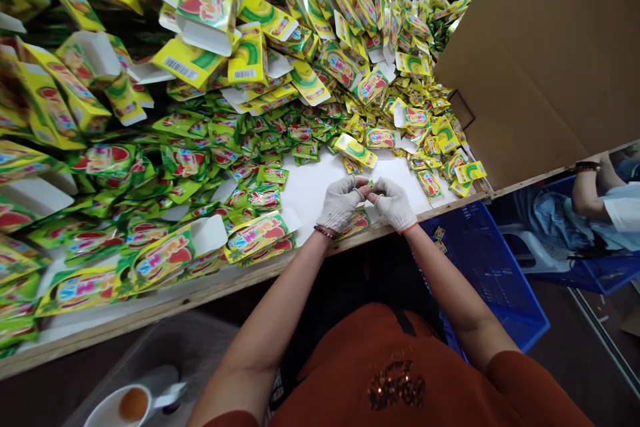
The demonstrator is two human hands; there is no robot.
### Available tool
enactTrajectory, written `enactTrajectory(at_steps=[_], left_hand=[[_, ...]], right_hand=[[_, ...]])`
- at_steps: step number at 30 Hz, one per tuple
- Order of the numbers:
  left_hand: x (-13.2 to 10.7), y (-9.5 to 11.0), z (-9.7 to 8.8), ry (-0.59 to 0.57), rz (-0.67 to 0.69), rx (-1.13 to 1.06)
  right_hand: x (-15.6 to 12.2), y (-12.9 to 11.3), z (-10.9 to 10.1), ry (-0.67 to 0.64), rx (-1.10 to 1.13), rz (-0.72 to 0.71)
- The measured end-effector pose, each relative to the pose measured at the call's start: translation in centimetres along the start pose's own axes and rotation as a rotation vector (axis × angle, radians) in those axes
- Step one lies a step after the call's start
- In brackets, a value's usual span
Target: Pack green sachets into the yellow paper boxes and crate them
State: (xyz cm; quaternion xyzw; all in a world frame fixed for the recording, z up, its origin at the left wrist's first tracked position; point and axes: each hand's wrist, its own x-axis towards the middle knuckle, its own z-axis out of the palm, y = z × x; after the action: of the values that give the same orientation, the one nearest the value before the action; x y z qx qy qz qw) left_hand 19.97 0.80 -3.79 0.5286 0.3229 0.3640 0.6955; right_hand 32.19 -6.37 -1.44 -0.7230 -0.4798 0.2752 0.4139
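Observation:
My left hand [343,203] and my right hand [393,202] wear white knit gloves that leave the fingertips bare. They meet close above the table's front edge, fingers pinched together. Between the fingertips shows a bit of a small green packet [370,184], mostly hidden by the fingers. Under the hands lies a green and yellow printed piece [356,221], partly covered by my left hand. Just beyond them a yellow carton [355,150] lies on the white tabletop [313,183]. Green foil packets [265,197] lie left of my left hand.
Yellow cartons [200,67], many with open flaps, heap over the left and back. Small yellow packets [440,103] pile at the right beside a cardboard panel [545,67]. Below stands a blue crate [500,280]. A white cup [120,407] sits lower left; another person's arm [590,193] shows right.

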Motion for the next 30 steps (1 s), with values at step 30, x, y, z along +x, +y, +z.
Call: enactTrajectory(at_steps=[30], left_hand=[[-1.2,-0.1,0.0,-0.078,0.136,0.407]], right_hand=[[-1.2,2.0,-0.2,0.006,0.288,0.071]])
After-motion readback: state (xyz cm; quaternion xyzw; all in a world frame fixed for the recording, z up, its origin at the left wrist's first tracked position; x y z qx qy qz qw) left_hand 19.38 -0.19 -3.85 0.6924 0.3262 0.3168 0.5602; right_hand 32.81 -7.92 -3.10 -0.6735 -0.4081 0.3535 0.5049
